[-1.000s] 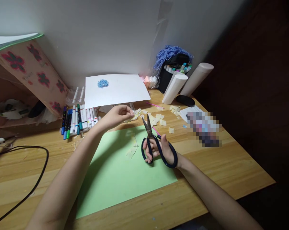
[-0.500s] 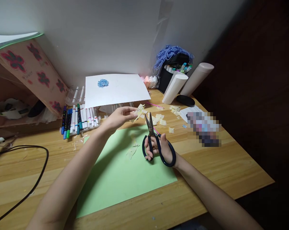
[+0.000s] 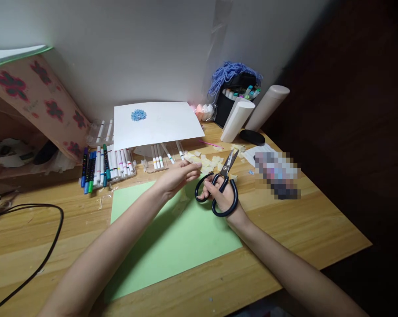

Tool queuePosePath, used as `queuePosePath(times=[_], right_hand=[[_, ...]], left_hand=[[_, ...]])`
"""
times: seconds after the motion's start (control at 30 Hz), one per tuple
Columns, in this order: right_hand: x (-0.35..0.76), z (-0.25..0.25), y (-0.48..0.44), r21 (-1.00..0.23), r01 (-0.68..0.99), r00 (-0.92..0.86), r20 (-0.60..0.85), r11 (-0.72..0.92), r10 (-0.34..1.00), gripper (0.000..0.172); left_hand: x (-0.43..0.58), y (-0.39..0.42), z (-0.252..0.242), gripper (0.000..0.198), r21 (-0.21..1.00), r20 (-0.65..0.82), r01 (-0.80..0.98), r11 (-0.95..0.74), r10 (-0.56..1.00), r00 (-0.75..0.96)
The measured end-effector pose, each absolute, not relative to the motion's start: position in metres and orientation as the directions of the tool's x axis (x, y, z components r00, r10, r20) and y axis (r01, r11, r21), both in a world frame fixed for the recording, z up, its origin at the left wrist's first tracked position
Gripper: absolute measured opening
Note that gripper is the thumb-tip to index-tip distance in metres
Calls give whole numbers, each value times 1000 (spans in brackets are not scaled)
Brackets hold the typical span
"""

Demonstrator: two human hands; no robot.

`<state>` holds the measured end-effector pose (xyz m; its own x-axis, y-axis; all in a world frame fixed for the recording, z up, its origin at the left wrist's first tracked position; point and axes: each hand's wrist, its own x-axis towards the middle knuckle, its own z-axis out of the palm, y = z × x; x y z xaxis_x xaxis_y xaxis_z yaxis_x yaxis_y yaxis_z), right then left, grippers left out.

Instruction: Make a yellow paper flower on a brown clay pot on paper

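My left hand (image 3: pixel 182 176) is closed above the far part of a green paper sheet (image 3: pixel 172 246). Pale yellow paper scraps (image 3: pixel 192 156) show just behind its fingers and seem pinched there, though the grip is partly hidden. Black-handled scissors (image 3: pixel 225 169) are in my right hand (image 3: pixel 223 193), which has its fingers in the handle loops. Their slightly parted blades point away and to the right, over a pile of loose yellow scraps (image 3: pixel 212 163) on the table. Another scrap (image 3: pixel 181 205) lies in shadow on the green sheet.
A white sheet with a blue crumpled patch (image 3: pixel 138 115) leans at the back. Markers (image 3: pixel 111 163) lie in a case at left, near a black cable (image 3: pixel 58 220). A pen holder (image 3: pixel 223 105), a white bottle (image 3: pixel 237 121) and a black lid (image 3: pixel 252 137) stand back right.
My left hand has come nearer and slightly right. The scissors have swung from pointing up-left to pointing up-right, with my right hand turned and raised a little.
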<state>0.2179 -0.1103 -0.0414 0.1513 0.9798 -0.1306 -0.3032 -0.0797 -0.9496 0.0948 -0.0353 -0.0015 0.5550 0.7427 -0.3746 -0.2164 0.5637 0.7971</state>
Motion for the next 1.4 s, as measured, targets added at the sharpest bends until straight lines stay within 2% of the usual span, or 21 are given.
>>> queuePosePath(times=[0.1, 0.23, 0.43, 0.6, 0.83, 0.93, 1.0, 1.07, 1.17, 1.27, 1.4], right_hand=[[222, -40, -108, -939, -343, 216, -110, -30, 970, 41], [229, -36, -104, -938, -347, 269, -93, 6, 959, 38], [239, -33, -102, -944, -329, 265, -68, 24, 962, 33], [244, -33, -102, -965, -260, 150, -61, -20, 987, 29], [243, -34, -101, -977, -213, 166, -29, 7, 986, 31], [244, -30, -100, -969, -246, 188, -50, -3, 981, 35], [244, -28, -101, -955, -286, 137, -117, -74, 984, 42], [242, -27, -104, -934, -303, 4, -201, -191, 980, 55], [235, -31, -114, -926, -230, -209, -253, -299, 945, 71], [224, -38, -123, -934, -171, -307, -251, -313, 918, 78], [219, -43, -127, -938, -163, -307, -248, -308, 919, 80]], left_hand=[[101, -44, -3, 30, 812, -357, -180, 555, 717, 599], [99, -46, 1, 28, 856, -370, -106, 506, 743, 558], [94, -43, 4, 29, 917, -345, 17, 399, 770, 536], [95, -45, 4, 30, 959, -280, 117, 257, 817, 504], [94, -46, 11, 22, 971, -230, 170, 168, 850, 473], [94, -46, 10, 22, 978, -187, 166, 123, 870, 457], [95, -45, 9, 24, 987, -151, 115, 112, 896, 419], [94, -43, 7, 28, 993, -121, 51, 110, 926, 357], [91, -40, 5, 32, 996, -86, 3, 88, 966, 245], [90, -39, 4, 34, 997, -77, 0, 79, 975, 208], [92, -42, 5, 34, 995, -93, 3, 95, 967, 239]])
